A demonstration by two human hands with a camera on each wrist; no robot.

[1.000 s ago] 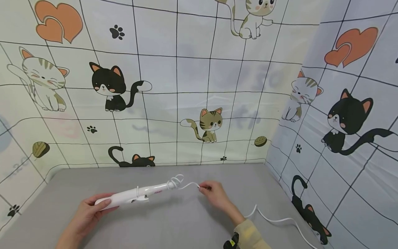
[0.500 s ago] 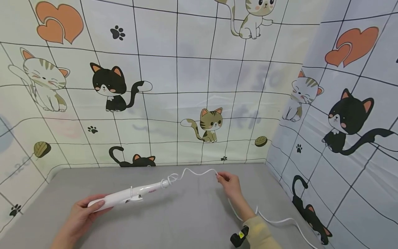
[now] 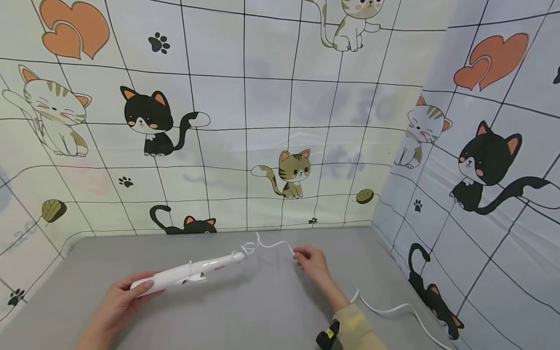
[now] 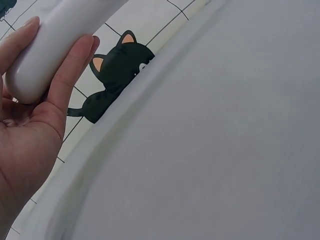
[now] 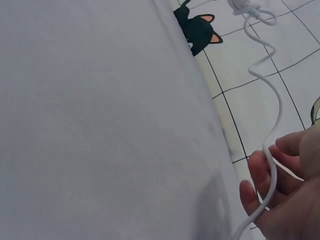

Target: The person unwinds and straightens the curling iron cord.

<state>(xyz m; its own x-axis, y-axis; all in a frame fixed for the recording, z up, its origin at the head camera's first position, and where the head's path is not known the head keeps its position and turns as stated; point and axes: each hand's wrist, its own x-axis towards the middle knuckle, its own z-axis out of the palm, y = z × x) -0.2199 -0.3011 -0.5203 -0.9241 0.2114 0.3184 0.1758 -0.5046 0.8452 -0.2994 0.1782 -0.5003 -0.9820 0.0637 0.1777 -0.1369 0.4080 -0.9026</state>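
Note:
My left hand (image 3: 114, 302) grips the thick rounded end of a white curling iron (image 3: 170, 277), thumb on top. The iron slants up to the right above the grey surface, its small lever on the underside. White cord is looped round its thin far end, with loose coils (image 3: 249, 249) there. In the right wrist view, a wavy length of the cord (image 5: 278, 102) runs from those coils to my right hand (image 3: 314, 266). There, thumb and forefinger pinch it, and it trails on past the palm. The left wrist view shows only the iron's thick end and my left hand.
A grey table surface (image 3: 236, 316) lies beneath both hands. More white cord (image 3: 389, 309) runs across its right side towards the front. Cat-print sheets (image 3: 223, 107) hang behind and at the sides. A black device (image 3: 328, 335) sits at my right wrist beside the yellow sleeve.
My right hand first moved right, drawing out the cord between it and the coils, then came part of the way back left. The curling iron shifted slightly left, then back.

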